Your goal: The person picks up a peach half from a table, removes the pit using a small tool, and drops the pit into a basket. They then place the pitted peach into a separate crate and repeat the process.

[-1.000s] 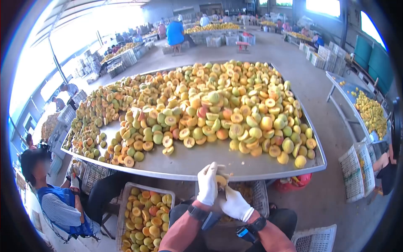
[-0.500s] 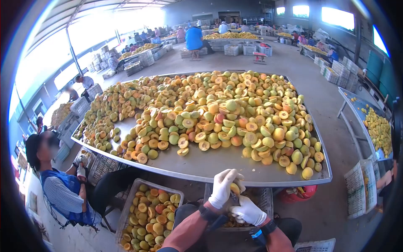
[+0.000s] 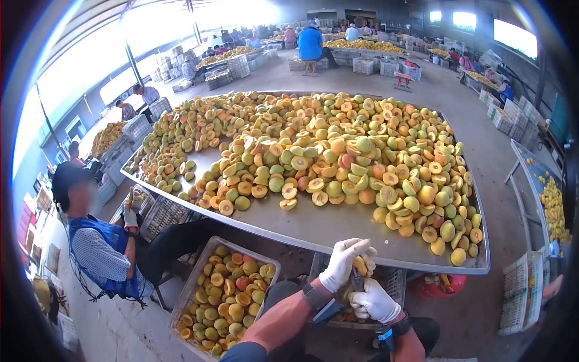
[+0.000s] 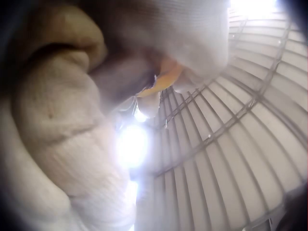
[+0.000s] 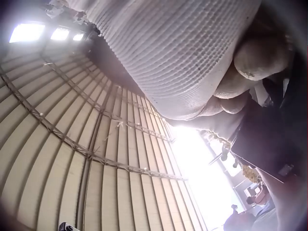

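Observation:
My white-gloved left hand (image 3: 344,263) holds a peach half (image 3: 360,266) just over the table's front edge. In the left wrist view, a strip of its orange flesh (image 4: 166,78) shows between the gloved fingers. Below and to the right, my gloved right hand (image 3: 375,301) has its fingers curled round a small dark tool (image 3: 357,281). The tool points up at the fruit; its tip is hidden there. Curled fingertips (image 5: 262,57) of the right hand fill the upper right of the right wrist view. Halved peaches (image 3: 313,142) lie heaped across the metal table (image 3: 289,226).
A crate (image 3: 274,280) full of peach halves stands left of my legs. Another crate (image 3: 395,283) is under my hands, with a red basin (image 3: 443,286) beside it. A person in a blue vest (image 3: 99,241) sits at the left. At the right stands a white crate (image 3: 522,295).
The head view has swung left, so the table sits further right in it. My hands have stayed together, and the right hand's dark tool now shows against the fruit.

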### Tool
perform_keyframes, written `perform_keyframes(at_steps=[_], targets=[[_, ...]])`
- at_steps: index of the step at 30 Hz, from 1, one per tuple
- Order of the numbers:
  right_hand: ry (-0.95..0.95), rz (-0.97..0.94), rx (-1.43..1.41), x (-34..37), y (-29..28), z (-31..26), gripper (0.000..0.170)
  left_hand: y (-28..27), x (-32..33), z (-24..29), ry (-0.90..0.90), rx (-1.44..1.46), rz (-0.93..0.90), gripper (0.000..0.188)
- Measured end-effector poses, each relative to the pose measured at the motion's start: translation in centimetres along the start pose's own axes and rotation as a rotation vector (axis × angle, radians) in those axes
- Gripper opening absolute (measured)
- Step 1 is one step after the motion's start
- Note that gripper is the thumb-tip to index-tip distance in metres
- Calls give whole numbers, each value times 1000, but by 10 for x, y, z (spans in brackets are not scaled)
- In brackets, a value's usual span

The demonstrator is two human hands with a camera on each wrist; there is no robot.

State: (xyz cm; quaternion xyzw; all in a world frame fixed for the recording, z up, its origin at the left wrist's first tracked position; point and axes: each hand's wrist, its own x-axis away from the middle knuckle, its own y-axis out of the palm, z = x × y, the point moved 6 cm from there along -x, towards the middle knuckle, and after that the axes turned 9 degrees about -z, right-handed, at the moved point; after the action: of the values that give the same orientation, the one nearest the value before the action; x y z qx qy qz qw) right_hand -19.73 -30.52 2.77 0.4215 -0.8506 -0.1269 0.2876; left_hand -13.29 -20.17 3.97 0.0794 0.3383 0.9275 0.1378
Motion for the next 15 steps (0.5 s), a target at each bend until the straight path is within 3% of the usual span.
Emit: perform_keyframes(at_steps=[4, 6, 9, 10, 11, 15], targets=[[-20, -50, -77, 6, 8, -5, 4, 9, 7, 15, 198, -194, -50, 40], [-28, -75, -110, 5, 5, 1, 5, 9, 8, 14, 155, -233, -42, 42], [-8, -46, -76, 5, 3, 1, 5, 1, 0, -2, -60, -123, -27, 44], [-7, -23, -31, 5, 1, 2, 7, 0, -2, -6, -86, -56, -53, 45], [-32, -15, 18, 7, 2, -4, 5, 4, -3, 0, -3, -150, -151, 42], [-136, 149, 287, -3, -5, 0, 5, 1, -7, -8, -121, -95, -70, 32]])
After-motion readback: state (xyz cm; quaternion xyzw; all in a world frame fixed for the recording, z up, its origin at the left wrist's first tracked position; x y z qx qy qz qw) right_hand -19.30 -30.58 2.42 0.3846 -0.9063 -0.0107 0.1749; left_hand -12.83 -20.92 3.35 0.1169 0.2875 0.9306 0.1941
